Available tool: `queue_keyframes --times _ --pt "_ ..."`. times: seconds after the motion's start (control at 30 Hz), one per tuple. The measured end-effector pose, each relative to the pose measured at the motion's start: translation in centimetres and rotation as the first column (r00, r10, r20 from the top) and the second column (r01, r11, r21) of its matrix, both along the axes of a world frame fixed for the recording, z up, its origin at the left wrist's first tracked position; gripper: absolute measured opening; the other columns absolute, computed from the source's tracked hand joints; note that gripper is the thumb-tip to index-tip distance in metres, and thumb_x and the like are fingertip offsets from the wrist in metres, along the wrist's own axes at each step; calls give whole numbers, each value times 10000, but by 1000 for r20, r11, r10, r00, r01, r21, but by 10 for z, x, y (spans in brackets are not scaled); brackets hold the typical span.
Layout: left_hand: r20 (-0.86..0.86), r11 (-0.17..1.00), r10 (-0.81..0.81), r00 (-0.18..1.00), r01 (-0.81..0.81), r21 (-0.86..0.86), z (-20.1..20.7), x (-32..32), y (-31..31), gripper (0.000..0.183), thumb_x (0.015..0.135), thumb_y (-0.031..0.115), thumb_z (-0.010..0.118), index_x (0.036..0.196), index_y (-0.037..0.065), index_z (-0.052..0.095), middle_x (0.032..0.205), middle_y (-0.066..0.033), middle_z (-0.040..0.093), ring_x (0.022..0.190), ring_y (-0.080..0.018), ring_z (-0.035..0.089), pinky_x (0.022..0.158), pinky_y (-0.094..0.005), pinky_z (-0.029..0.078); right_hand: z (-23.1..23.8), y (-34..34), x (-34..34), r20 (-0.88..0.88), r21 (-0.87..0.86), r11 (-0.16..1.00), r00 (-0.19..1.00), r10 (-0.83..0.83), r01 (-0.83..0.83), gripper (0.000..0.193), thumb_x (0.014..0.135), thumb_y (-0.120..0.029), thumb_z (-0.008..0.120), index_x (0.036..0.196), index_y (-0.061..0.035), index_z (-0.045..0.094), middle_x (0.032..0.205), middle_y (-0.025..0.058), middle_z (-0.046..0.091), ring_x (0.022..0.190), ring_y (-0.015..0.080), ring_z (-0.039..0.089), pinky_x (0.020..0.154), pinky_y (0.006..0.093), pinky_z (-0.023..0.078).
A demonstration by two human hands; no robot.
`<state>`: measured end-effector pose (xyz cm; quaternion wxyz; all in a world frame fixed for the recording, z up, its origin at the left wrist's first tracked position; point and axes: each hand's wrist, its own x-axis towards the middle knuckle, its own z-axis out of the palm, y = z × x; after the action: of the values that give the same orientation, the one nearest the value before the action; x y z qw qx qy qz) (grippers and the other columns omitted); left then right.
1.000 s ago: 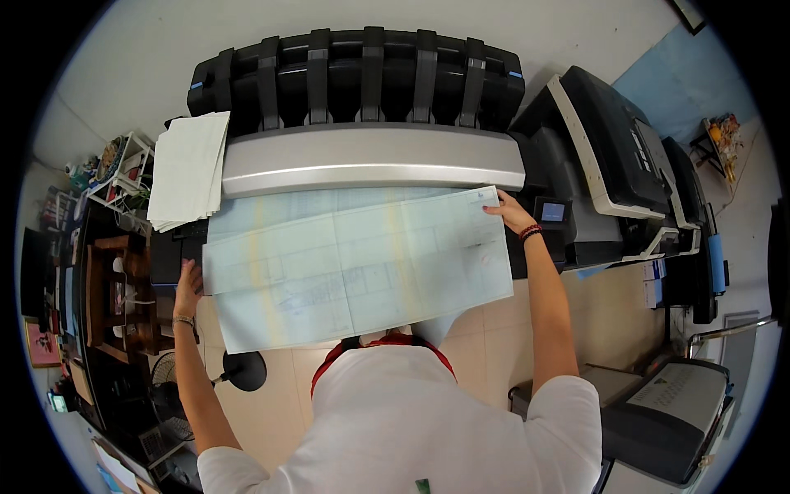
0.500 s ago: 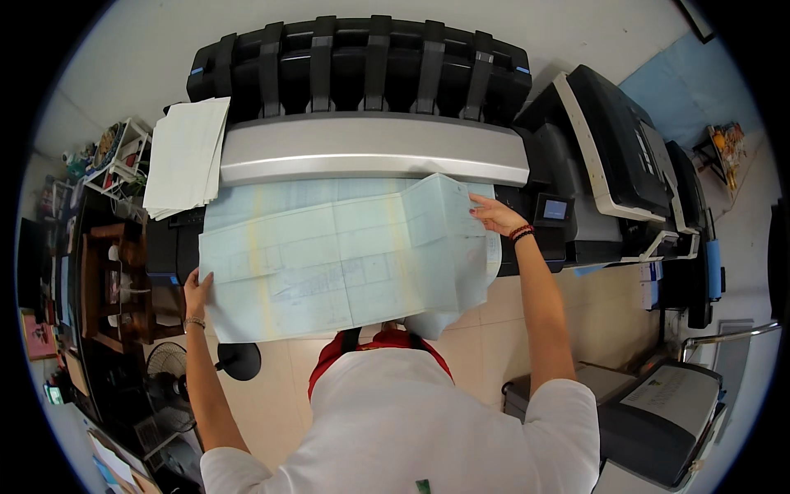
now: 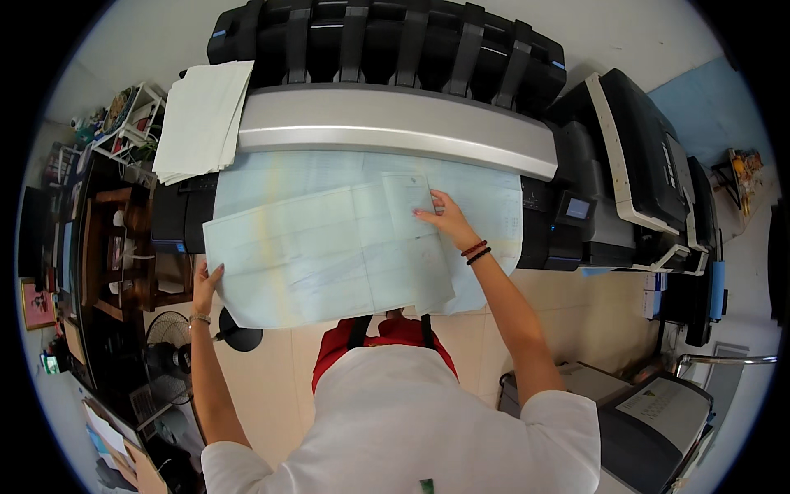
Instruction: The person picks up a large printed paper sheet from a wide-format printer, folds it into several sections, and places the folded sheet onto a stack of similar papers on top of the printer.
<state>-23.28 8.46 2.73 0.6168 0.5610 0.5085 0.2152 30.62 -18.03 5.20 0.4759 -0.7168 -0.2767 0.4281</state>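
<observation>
A large pale blue drawing sheet [image 3: 321, 255] with crease lines and faint yellow bands stretches between my hands. My left hand [image 3: 206, 288] is closed on its lower left edge, thumb on top. My right hand [image 3: 448, 221] pinches the right edge, where a strip of the sheet is folded over towards the left. Beneath lies a second pale blue sheet [image 3: 487, 218], showing along the back and at the right. It lies against the silver cover [image 3: 395, 123] of a wide-format printer, and its front part is hidden by the upper sheet.
A stack of white paper [image 3: 202, 123] rests on the printer's left end. A small screen [image 3: 578, 207] is at its right end, beside an office copier [image 3: 638, 156]. A fan [image 3: 169, 354] stands at the left, and another grey machine [image 3: 658, 420] at the lower right.
My right hand has moved left, bringing the upper sheet's right edge over with it and uncovering more of the lower sheet. My left hand keeps its hold. The view has shifted slightly.
</observation>
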Motion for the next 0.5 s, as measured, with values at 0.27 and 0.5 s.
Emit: queue_keyframes --times 0.27,0.5 --pt "18 996 -8 1000 7 90 1 9 -13 359 924 183 637 1235 33 539 1120 -41 654 970 -110 609 857 -264 470 -3 14 -1 -292 66 980 935 200 -189 502 865 -206 709 1263 36 523 1161 119 632 1028 177 621 895 310 506" --pt "160 999 3 987 4 -41 -5 36 -31 359 920 187 647 1241 58 548 1079 -1 667 923 -76 621 823 -257 495 -6 13 32 -647 337 939 709 280 -64 391 906 -106 627 1272 -10 529 1220 43 605 1096 126 565 977 295 444"
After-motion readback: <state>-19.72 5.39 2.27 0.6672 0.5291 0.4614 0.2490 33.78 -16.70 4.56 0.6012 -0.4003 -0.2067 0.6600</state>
